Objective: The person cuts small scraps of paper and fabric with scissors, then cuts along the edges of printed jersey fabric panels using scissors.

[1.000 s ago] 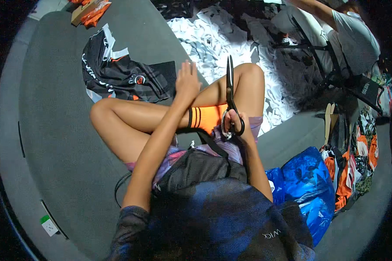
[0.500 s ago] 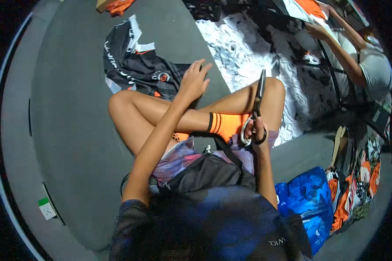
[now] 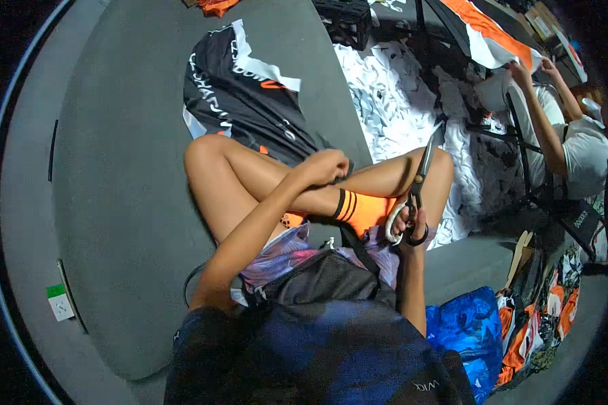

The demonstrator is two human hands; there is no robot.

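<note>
Large black scissors, with pale wrapping on one handle loop, point up and away in my right hand, whose fingers are in the loops. My left hand is closed on the near corner of a black garment with white lettering, white strips and orange patches. That garment lies on the grey surface beyond my crossed legs, and its near end reaches my fingers. An orange sock with black stripes shows between my hands.
White fabric scraps are heaped beyond my right knee. A blue plastic bag and a pile of orange, black and white cloth lie at my right. Upper right, a seated co-worker holds orange and white fabric beside a black chair.
My left hand has gone from spread fingers to closed on the garment's corner, and the garment is pulled straighter towards me. The co-worker's fabric has come further into view.
</note>
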